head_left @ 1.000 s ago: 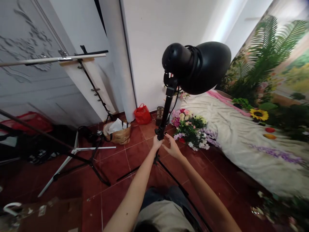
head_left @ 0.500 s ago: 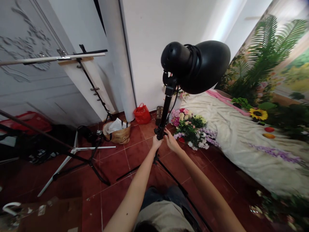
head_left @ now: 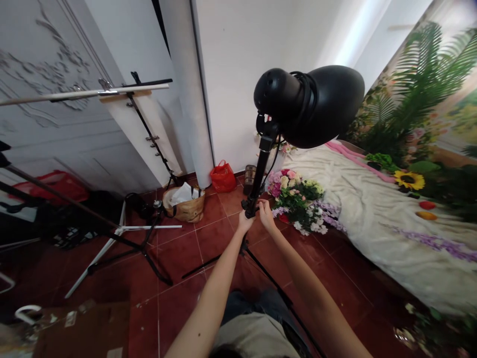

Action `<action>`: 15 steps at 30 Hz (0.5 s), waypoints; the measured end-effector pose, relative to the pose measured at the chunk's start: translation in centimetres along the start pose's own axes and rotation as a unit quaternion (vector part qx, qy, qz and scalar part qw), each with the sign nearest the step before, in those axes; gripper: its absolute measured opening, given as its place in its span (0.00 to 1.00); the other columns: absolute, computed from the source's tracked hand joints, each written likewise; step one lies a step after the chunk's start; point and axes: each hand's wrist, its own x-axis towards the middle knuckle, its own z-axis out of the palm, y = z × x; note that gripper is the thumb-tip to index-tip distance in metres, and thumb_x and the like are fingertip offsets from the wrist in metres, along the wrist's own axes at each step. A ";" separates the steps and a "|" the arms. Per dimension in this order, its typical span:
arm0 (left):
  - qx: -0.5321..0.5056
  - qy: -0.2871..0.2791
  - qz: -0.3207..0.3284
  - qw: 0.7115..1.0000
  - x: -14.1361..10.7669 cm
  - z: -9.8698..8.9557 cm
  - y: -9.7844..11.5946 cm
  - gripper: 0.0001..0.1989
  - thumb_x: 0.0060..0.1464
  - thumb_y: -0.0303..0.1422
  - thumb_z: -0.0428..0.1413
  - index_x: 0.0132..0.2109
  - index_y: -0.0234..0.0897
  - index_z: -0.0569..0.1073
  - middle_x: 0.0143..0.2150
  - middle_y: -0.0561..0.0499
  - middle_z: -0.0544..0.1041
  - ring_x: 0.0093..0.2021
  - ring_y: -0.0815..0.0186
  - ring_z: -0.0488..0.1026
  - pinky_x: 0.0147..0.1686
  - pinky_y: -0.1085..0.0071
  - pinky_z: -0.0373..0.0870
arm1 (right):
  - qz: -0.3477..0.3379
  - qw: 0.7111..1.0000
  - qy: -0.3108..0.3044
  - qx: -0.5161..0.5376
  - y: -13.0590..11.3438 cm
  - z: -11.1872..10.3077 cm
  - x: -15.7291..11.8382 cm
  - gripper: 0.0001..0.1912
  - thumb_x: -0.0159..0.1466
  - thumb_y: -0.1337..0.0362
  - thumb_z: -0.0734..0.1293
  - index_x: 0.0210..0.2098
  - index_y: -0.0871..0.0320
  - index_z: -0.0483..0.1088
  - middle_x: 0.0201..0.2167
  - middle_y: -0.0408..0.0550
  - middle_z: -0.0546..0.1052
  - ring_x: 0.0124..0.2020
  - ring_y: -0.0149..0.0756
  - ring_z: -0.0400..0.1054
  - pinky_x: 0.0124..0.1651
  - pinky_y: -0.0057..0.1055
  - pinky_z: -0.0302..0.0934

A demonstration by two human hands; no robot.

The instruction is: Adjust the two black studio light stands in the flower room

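Observation:
A black studio light [head_left: 324,107] with a bowl-shaped reflector sits atop a black light stand [head_left: 257,176], its cable coiled around the lamp's neck. My left hand [head_left: 245,223] is wrapped round the stand's pole just below a collar. At the right side of that collar, the fingers of my right hand [head_left: 266,215] pinch a small tightening knob [head_left: 258,203], which they mostly cover. Below my hands the stand's legs [head_left: 266,271] spread over the floor, one of them running past my body.
Left, a white-legged stand and a black tripod [head_left: 143,248] stand near a woven bag [head_left: 188,209]. A red bag [head_left: 222,177] sits by the wall. Artificial flowers [head_left: 294,196] adjoin a cream-draped platform [head_left: 357,199] on the right. A cardboard piece [head_left: 89,330] lies lower left.
The view has turned slightly left, so everything sits a little further right. My right fingers have drawn together at the knob; my left hand keeps its hold on the pole.

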 end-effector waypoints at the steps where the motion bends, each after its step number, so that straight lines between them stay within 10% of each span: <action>1: 0.003 -0.001 -0.001 1.000 0.0 0.0 -0.2 0.13 0.30 0.22 0.60 0.30 0.33 0.73 0.29 0.50 0.76 0.33 0.63 0.71 0.36 0.68 0.68 | 0.003 1.000 0.008 0.013 0.1 0.1 0.1 0.15 0.64 0.52 0.53 0.43 0.54 0.60 0.38 0.47 0.73 0.40 0.36 0.68 0.48 0.38 0.61; 15: 0.000 -0.027 0.022 0.999 0.6 -0.2 -1.6 0.16 0.33 0.24 0.59 0.36 0.31 0.73 0.29 0.51 0.75 0.28 0.68 0.68 0.31 0.72 0.65 | 0.124 0.985 -0.122 0.003 -0.5 -0.1 4.0 0.10 0.54 0.58 0.64 0.29 0.59 0.69 0.22 0.43 0.73 0.20 0.30 0.66 0.23 0.25 0.59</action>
